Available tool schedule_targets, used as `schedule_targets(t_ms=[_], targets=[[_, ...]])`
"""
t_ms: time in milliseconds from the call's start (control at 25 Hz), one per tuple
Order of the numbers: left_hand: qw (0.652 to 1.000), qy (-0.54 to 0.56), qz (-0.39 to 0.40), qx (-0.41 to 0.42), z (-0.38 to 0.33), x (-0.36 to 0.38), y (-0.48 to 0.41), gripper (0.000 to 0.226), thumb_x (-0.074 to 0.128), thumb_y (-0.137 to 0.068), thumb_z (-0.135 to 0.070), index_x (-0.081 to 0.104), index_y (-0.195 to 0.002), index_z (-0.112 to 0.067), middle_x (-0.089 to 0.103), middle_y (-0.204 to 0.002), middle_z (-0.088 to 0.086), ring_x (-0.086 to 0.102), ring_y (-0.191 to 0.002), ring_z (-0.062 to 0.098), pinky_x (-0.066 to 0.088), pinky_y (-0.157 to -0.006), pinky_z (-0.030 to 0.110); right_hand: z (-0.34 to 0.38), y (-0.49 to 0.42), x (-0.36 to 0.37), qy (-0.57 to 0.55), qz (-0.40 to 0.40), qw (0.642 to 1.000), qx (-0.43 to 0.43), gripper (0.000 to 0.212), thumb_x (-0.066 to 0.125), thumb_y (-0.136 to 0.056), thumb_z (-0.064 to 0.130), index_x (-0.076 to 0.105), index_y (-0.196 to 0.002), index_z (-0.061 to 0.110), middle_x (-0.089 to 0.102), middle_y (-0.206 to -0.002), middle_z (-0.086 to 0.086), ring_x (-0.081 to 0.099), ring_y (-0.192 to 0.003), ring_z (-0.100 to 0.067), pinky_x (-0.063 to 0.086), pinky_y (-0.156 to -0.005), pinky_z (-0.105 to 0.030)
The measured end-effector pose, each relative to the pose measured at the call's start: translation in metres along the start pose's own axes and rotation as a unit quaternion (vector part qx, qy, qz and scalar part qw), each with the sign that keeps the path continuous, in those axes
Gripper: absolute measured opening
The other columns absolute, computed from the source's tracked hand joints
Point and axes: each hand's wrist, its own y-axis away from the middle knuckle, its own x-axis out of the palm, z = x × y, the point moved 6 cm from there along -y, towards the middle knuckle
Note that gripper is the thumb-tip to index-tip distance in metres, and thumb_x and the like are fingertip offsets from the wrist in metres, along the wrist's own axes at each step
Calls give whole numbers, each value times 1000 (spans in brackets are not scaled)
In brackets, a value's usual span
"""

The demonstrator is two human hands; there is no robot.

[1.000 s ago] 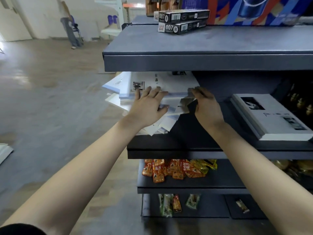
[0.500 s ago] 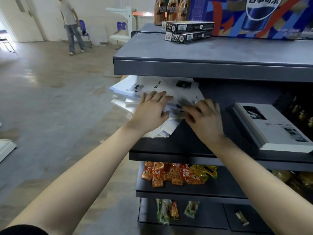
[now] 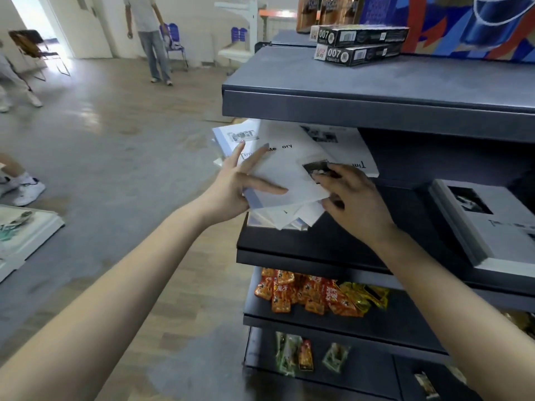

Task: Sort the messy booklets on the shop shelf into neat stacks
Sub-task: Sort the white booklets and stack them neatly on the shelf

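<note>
A messy pile of white booklets (image 3: 292, 166) lies fanned out at the left end of the dark middle shelf (image 3: 341, 244), under the upper shelf. My left hand (image 3: 234, 189) grips the pile's left edge, thumb on top of the uppermost booklet and fingers spread along its side. My right hand (image 3: 350, 198) holds the top booklet's right corner, fingertips on a dark photo printed there. A neat stack of grey booklets (image 3: 492, 227) rests at the right of the same shelf.
The upper shelf (image 3: 362, 94) overhangs the pile and carries two black "007" boxes (image 3: 359, 44). Snack packets (image 3: 309, 293) fill the lower shelves. A person (image 3: 150, 33) stands across the floor on the left; another person's shoes (image 3: 26, 186) are near the left edge.
My left hand has shifted from lying flat on the pile to gripping its left edge. The top booklet has turned and lifted slightly, and my right hand has moved onto its right corner.
</note>
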Motion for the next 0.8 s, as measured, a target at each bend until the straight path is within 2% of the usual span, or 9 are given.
schedule_targets(t_ms=[80, 160, 200, 280, 360, 440, 600, 680, 800], targets=[[997, 34, 13, -72, 12, -6, 14, 63, 43, -76, 9, 62, -121, -32, 7, -157, -1, -9, -145, 29, 12, -115, 46, -1, 1, -1, -3, -23, 1000, 16, 38, 67, -79, 16, 66, -116, 19, 61, -122, -16, 59, -111, -36, 54, -82, -50], [997, 32, -9, -67, 13, -12, 28, 48, 53, -78, -25, 57, -125, -33, 14, -156, 8, 6, -144, 30, 17, -115, 46, 7, 5, -3, 0, -69, 998, 13, 31, 58, -80, 22, 71, -108, 19, 66, -115, -12, 67, -98, -29, 58, -72, -40], [998, 39, -5, -57, 13, -11, 36, 51, 61, -76, -35, 55, -126, -33, 18, -155, 9, 17, -142, 28, 22, -114, 44, 11, 8, -2, -8, -85, 996, 17, 31, 55, -80, 23, 72, -106, 18, 68, -113, -10, 68, -93, -27, 58, -70, -37], [997, 54, 5, -47, 5, -2, 48, 61, 75, -72, -36, 52, -129, -33, 24, -154, 4, 30, -138, 21, 33, -108, 38, 17, 11, -1, -35, -115, 992, 33, 31, 55, -79, 22, 73, -104, 15, 70, -108, -8, 68, -89, -27, 58, -71, -36], [999, 7, -19, -35, -4, 5, 54, 66, 67, -72, -46, 47, -134, -33, 29, -151, 0, 39, -130, 25, 41, -101, 37, 23, 12, -2, -46, -150, 987, 37, 30, 56, -77, 18, 73, -100, 13, 70, -103, -7, 66, -86, -28, 58, -71, -36], [994, -74, -44, -61, -1, 6, 51, 70, 50, -69, -57, 43, -134, -32, 34, -143, 0, 48, -112, 34, 45, -91, 40, 34, 14, -4, -41, -165, 985, 21, 28, 58, -75, 18, 74, -98, 13, 69, -98, -7, 64, -83, -28, 57, -69, -35], [986, -119, -63, -102, 10, -1, 39, 72, 50, -63, -57, 40, -130, -33, 40, -132, -3, 49, -96, 41, 49, -81, 47, 49, 17, -3, -31, -139, 990, -11, 30, 63, -78, 34, 72, -102, 19, 65, -103, -8, 57, -88, -30, 53, -72, -36], [985, -130, -52, -102, 5, 2, 38, 73, 55, -66, -55, 42, -134, -30, 40, -132, -2, 48, -96, 40, 49, -81, 47, 48, 14, 3, -23, -84, 996, 19, 42, 57, -78, 48, 69, -110, 24, 60, -118, -8, 52, -104, -36, 48, -83, -41], [986, -114, -32, -114, -3, 3, 32, 74, 68, -73, -50, 41, -139, -28, 38, -137, 0, 45, -105, 40, 46, -87, 46, 45, 10, 14, -51, 25, 997, 53, 56, 47, -78, 60, 59, -124, 30, 46, -138, -4, 38, -124, -39, 42, -96, -52]])
